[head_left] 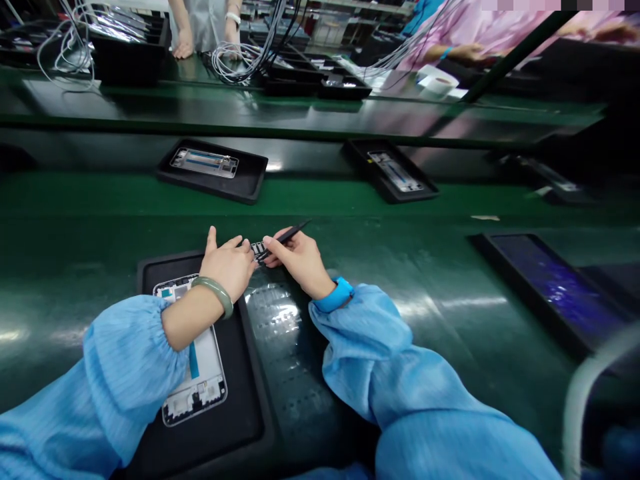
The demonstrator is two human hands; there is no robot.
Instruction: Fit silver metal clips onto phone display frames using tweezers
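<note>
My right hand is closed around black tweezers, whose rear end points up to the right. Between the two hands is a small strip with black and white pieces, and the tweezers' front end lies close to it. My left hand has its fingertips closed at the strip's left edge, with one outer finger raised. Below the left forearm, a phone frame lies in a black tray, partly covered by the sleeve and wrist. A glossy clear sheet with rows of small marks lies right of the tray.
Further back on the green bench are two black trays with phone frames. At right is a dark tray with purple-blue shiny contents. Behind a raised shelf are cables, a white roll and other people's hands.
</note>
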